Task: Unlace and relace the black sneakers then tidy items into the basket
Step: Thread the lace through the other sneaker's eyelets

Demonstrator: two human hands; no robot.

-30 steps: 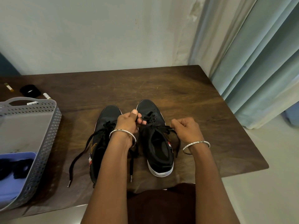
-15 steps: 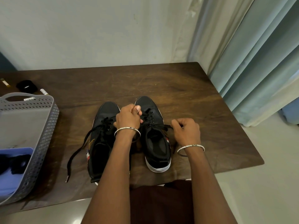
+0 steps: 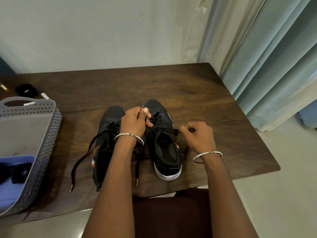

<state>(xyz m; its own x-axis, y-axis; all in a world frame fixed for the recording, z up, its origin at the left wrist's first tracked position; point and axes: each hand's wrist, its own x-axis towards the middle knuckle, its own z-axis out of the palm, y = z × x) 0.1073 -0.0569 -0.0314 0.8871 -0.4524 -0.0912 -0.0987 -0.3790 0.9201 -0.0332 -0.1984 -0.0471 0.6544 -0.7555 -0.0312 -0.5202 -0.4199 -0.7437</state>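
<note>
Open surface [image 3: 154, 83] stretches beyond the sneakers [image 3: 154, 107] and out to the right edge; on the left, the basket [image 3: 51, 134] and a trailing lace [image 3: 85, 152] narrow the lane between them.

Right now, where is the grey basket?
In the head view the grey basket sits at the far left edge of the wooden table, left of the left black sneaker, whose loose lace trails toward it.

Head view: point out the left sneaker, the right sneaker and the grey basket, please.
left sneaker [image 3: 103, 157], head view, inside its dark opening.
right sneaker [image 3: 164, 150], head view, on the insole inside the opening.
grey basket [image 3: 49, 134], head view, on its perforated side wall nearest the sneakers.
</note>
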